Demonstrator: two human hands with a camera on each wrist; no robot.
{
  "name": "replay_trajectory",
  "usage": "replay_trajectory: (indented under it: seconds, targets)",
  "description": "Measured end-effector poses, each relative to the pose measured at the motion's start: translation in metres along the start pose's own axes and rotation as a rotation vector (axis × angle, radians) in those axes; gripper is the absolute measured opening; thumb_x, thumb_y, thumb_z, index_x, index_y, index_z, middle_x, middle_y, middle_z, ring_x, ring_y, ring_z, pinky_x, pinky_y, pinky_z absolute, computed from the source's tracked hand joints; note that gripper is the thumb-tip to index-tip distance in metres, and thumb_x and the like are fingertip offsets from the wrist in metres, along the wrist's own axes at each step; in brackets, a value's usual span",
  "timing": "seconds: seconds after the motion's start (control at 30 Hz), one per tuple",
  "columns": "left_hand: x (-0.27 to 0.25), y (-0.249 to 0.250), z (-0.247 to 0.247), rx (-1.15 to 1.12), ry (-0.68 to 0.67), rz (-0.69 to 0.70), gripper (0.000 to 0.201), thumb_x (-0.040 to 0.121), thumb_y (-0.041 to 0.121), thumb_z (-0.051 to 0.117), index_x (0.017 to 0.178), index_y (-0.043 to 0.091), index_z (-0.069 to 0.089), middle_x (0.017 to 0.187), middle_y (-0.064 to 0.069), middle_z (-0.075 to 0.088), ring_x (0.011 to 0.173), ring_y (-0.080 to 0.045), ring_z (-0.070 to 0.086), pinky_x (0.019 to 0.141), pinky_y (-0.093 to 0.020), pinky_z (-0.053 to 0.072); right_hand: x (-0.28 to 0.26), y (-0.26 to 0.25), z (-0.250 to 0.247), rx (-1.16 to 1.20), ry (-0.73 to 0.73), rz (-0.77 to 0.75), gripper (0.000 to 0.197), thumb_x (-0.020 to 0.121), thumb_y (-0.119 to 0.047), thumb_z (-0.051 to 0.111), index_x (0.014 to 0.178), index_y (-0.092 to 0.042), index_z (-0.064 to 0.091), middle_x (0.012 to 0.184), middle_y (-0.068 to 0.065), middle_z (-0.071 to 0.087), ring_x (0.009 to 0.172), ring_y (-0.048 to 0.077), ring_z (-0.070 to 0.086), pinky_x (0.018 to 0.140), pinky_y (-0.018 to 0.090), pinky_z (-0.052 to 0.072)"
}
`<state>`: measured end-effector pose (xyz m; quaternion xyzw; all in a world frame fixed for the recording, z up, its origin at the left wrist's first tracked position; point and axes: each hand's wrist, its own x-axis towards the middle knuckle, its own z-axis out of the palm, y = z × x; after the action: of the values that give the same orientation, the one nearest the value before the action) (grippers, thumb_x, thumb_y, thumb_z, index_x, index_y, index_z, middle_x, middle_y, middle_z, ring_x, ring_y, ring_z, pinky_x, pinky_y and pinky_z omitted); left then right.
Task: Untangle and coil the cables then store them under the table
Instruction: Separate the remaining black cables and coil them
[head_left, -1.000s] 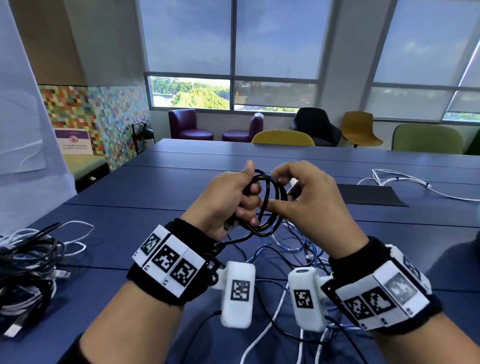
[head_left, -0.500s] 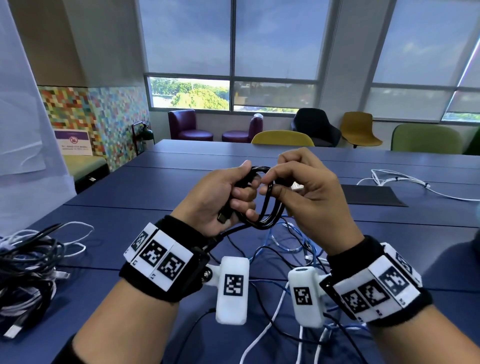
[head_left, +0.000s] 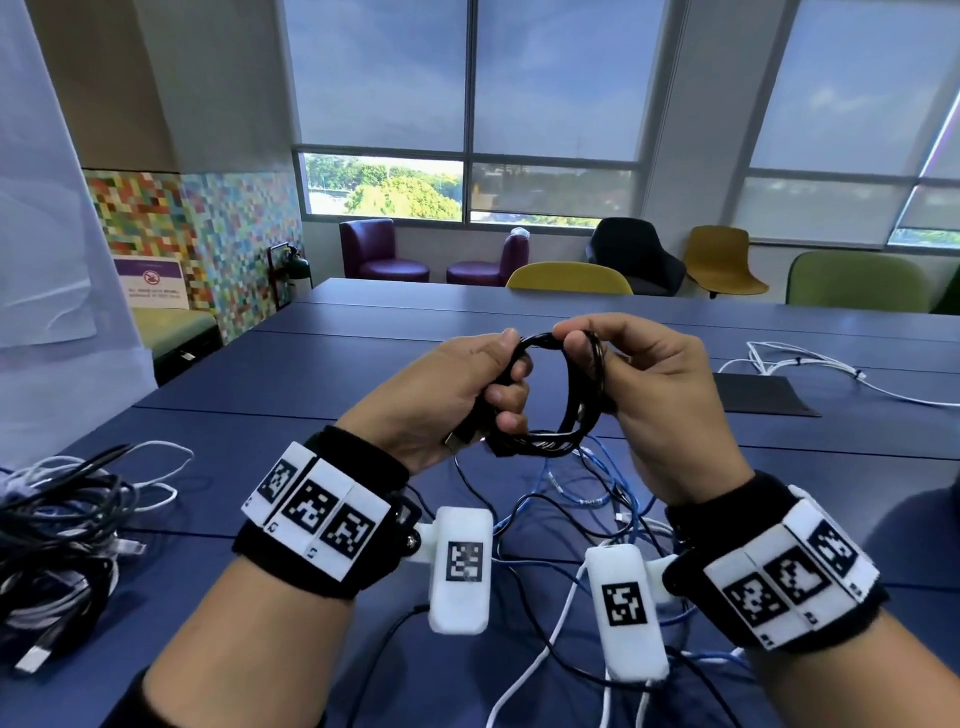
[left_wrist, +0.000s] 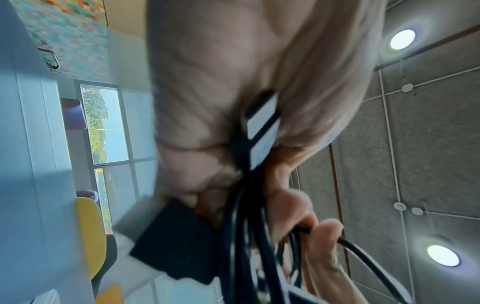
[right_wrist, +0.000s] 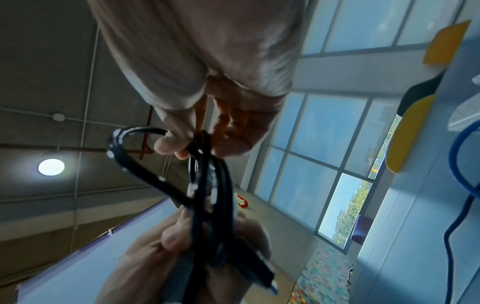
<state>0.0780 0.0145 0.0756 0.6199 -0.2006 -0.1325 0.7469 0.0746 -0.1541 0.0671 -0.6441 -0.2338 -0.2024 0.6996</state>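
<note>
Risen slightly, both hands grip the black cable coil (head_left: 558, 400).

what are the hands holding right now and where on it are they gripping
Both hold one coiled black cable. The left hand grips the coil's left side, its plug end poking out below the palm. The right hand pinches the top right of the loop.

Black cable (head_left: 563, 415), wound into a small multi-turn coil, was held upright above the table (head_left: 322, 364) between my left hand (head_left: 457, 395) and my right hand (head_left: 654, 384); its USB plug (head_left: 460, 440) projected below my left palm. Beneath lay a loose tangle of blue, black and white cables (head_left: 582, 499). A mixed black-and-white cable heap (head_left: 57, 525) rested at the table's left edge.
</note>
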Motion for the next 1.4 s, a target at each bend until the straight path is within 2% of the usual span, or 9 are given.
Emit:
replay_trajectory:
  seconds: [0.07,0.17,0.33,0.47,0.6,0.73,0.9,1.2,1.4]
  targets:
    - [0.002,-0.001,0.003,0.013,0.036,0.048,0.037,0.105,0.031,0.029,0.078,0.01,0.042,0.055,0.003,0.031,0.047,-0.014,0.038,0.062,-0.029,0.03,0.001,-0.001,0.0,0.005,0.007,0.002,0.01,0.089,-0.011,0.064,0.084,-0.014,0.071,0.075,-0.006,0.071,0.071,0.016,0.058,0.064,0.03,0.047]
    - [0.005,-0.001,0.007,0.081,0.13,0.087,0.038,0.106,0.031,0.03,0.077,0.011,0.042,0.051,0.005,0.032,0.046,-0.014,0.036,0.057,-0.027,0.031,-0.001,-0.003,0.001,-0.066,-0.041,-0.035,0.017,0.088,-0.033,0.062,0.086,-0.017,0.067,0.077,0.0,0.059,0.065,0.029,0.042,0.061,0.038,0.037]
    - [0.01,-0.002,0.013,0.073,0.325,0.15,0.037,0.106,0.032,0.031,0.078,0.013,0.044,0.051,0.007,0.029,0.048,-0.012,0.026,0.06,-0.029,0.032,-0.002,-0.009,0.002,-0.281,-0.052,-0.051,0.022,0.087,-0.038,0.068,0.103,-0.022,0.068,0.072,0.013,0.045,0.058,0.025,0.037,0.054,0.029,0.036]
    - [0.014,-0.004,0.017,0.075,0.411,0.212,0.038,0.106,0.032,0.03,0.076,0.013,0.044,0.049,0.007,0.031,0.05,-0.015,0.027,0.061,-0.032,0.034,-0.007,-0.015,0.005,-0.093,0.051,0.139,0.035,0.075,-0.035,0.074,0.081,-0.001,0.066,0.061,0.008,0.055,0.051,0.016,0.046,0.048,0.029,0.041]
    - [0.016,-0.008,0.013,0.096,0.485,0.246,0.039,0.106,0.033,0.03,0.076,0.013,0.045,0.049,0.005,0.034,0.05,-0.017,0.033,0.05,-0.023,0.034,-0.012,-0.02,0.01,-0.017,-0.124,0.237,0.034,0.099,-0.022,0.052,0.08,-0.004,0.073,0.075,0.013,0.074,0.071,0.021,0.062,0.066,0.029,0.047]
    - [0.016,-0.006,-0.001,0.067,0.508,0.236,0.039,0.106,0.034,0.031,0.077,0.013,0.045,0.047,0.008,0.035,0.044,-0.014,0.034,0.055,-0.028,0.032,-0.01,-0.027,0.007,-0.068,-0.177,0.264,0.04,0.103,-0.019,0.04,0.086,0.001,0.07,0.071,0.014,0.069,0.081,0.026,0.066,0.09,0.035,0.052]
    - [0.016,-0.007,-0.003,0.137,0.475,0.177,0.039,0.106,0.032,0.03,0.076,0.013,0.045,0.046,0.009,0.035,0.043,-0.013,0.036,0.054,-0.025,0.035,-0.011,-0.024,0.011,-0.231,-0.131,0.205,0.033,0.103,-0.013,0.042,0.088,0.002,0.067,0.058,0.0,0.053,0.072,0.019,0.061,0.089,0.044,0.051]
    - [0.013,-0.004,-0.004,0.519,0.569,0.313,0.039,0.106,0.03,0.032,0.072,0.015,0.045,0.049,0.009,0.037,0.039,-0.003,0.028,0.041,-0.016,0.025,-0.021,-0.027,0.03,0.598,0.1,0.424,0.029,0.103,-0.019,0.039,0.086,-0.005,0.057,0.064,0.006,0.053,0.076,0.02,0.068,0.097,0.036,0.053]
    - [0.012,-0.002,-0.01,0.515,0.559,0.279,0.039,0.106,0.032,0.03,0.074,0.015,0.045,0.055,0.002,0.038,0.052,-0.016,0.035,0.054,-0.024,0.031,-0.015,-0.033,0.021,0.352,0.079,0.356,0.033,0.103,-0.021,0.042,0.085,-0.002,0.061,0.055,-0.002,0.038,0.054,0.012,0.04,0.074,0.031,0.047]
